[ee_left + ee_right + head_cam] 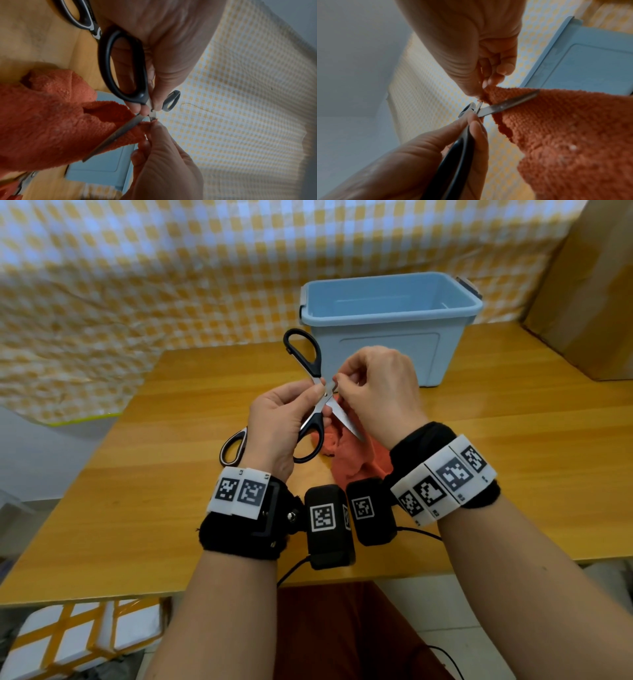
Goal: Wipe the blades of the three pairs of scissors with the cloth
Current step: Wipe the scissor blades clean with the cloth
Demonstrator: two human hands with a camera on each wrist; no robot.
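1. Black-handled scissors (317,395) are held spread wide above the middle of the wooden table (171,474); I see one handle loop pointing up toward the bin and the other down toward me
2. One bare blade (344,416) angles down and to the right, its tip over the cloth
3. The orange cloth (356,460) hangs from my right hand (380,392) and bunches on the table below the blade; in the right wrist view the blade lies against the cloth face
4. My right hand is clenched in a pinch on a corner of the cloth, right at the pivot of the scissors
5. My left hand (281,419) grasps the scissors, thumb and fingers closed on the shank beside the pivot, the lower loop against the palm
6. A second pair of scissors (234,447), with black-and-white handles, lies on the table just beyond my left wrist; only one loop shows
7. A light blue plastic bin (390,323) stands open on the table behind both hands
8. A yellow-and-white checked sheet (171,268) hangs behind the table, and a cardboard box (589,292) sits at the far right
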